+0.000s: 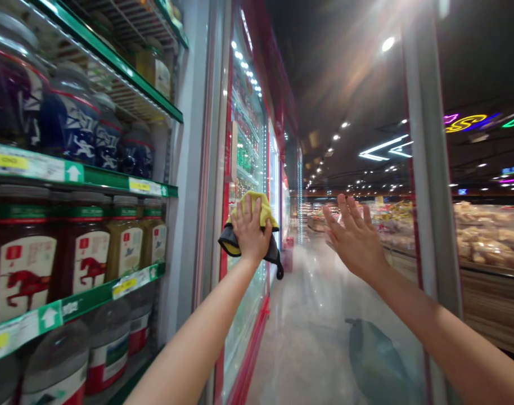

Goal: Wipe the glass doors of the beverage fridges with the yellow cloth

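Note:
My left hand (252,233) spreads its fingers over a yellow and grey cloth (261,203), pressing it to what looks like the clear glass of an open cooler door. A corner of the cloth with a dark loop hangs below my wrist. To the right, my right hand (358,239) is empty, with fingers apart and palm forward. It appears to lie flat on the same pane; exact contact is hard to tell. The door's grey frame (428,185) runs upright beyond my right hand. A faint dark reflection shows low in the glass.
Cooler shelves at left hold juice bottles (91,242) and dark blue bottles (75,121) behind green price rails (100,177). A red-framed cooler (244,360) stands beyond the glass along a shiny floor (299,320). Packaged goods (488,236) sit on a display at right.

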Tool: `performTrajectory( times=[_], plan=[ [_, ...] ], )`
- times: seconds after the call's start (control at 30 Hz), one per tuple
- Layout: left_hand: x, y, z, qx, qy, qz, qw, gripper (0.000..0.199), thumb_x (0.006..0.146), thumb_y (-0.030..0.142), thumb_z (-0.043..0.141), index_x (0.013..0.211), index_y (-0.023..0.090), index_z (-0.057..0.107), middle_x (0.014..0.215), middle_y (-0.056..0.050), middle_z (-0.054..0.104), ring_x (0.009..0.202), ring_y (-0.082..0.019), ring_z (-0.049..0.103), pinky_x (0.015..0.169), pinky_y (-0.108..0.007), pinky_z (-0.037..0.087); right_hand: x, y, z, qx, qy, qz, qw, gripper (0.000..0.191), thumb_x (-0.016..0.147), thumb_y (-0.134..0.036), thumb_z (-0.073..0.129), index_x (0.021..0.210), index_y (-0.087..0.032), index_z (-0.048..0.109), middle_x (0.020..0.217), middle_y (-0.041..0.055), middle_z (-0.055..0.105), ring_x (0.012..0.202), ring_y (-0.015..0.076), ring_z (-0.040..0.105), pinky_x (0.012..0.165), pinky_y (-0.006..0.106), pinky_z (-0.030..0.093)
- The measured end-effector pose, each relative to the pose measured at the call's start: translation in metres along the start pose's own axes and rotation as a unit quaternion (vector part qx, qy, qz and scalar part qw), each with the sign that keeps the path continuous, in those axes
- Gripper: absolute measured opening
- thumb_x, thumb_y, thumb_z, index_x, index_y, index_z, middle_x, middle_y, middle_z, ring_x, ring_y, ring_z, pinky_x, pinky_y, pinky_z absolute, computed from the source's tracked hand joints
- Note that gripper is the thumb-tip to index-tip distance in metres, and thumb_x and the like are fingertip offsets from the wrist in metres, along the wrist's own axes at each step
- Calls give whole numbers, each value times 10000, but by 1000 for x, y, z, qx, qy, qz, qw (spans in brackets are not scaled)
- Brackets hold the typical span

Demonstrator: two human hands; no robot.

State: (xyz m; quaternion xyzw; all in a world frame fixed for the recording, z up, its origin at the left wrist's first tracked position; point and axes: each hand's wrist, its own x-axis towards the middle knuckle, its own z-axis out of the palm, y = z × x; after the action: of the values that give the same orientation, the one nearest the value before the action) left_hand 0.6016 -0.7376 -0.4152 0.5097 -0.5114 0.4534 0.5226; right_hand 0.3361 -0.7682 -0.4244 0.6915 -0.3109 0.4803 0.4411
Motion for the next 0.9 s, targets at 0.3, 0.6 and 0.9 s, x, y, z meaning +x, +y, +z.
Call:
performTrajectory(
  times=[0.3, 0.6, 0.9],
  plan=[
    [24, 4, -4, 15, -56, 67, 996, 628, 978, 366, 477, 1588, 311, 336, 1696, -12, 248, 1589, -284, 128, 1280, -572, 139, -6, 4, 2, -15, -1, -29, 999, 854, 953, -343, 643, 1641, -286, 141, 1709, 169, -38, 1563, 405, 171, 1184, 671, 289],
    [-17, -17, -6, 61, -58, 51, 995, 681, 996, 347, 460, 1626, 248, 222, 1716, -72, 150, 1590, -313, 36, 1272, -602, 148, 21, -37, -12, 10, -36, -19, 999, 549, 963, -202, 513, 1508, -150, 481, 1665, 190, 287, 1527, 355, 319, 1224, 615, 244],
    [45, -48, -29, 69, -45, 2, 997, 628, 1011, 321, 435, 1611, 335, 249, 1693, -22, 240, 1588, -303, 91, 1252, -658, 155, 49, -72, -2, 30, -25, -78, 996, 472, 1023, -276, 468, 1491, -243, 510, 1622, 142, 398, 1519, 341, 342, 1214, 692, 146]
  ],
)
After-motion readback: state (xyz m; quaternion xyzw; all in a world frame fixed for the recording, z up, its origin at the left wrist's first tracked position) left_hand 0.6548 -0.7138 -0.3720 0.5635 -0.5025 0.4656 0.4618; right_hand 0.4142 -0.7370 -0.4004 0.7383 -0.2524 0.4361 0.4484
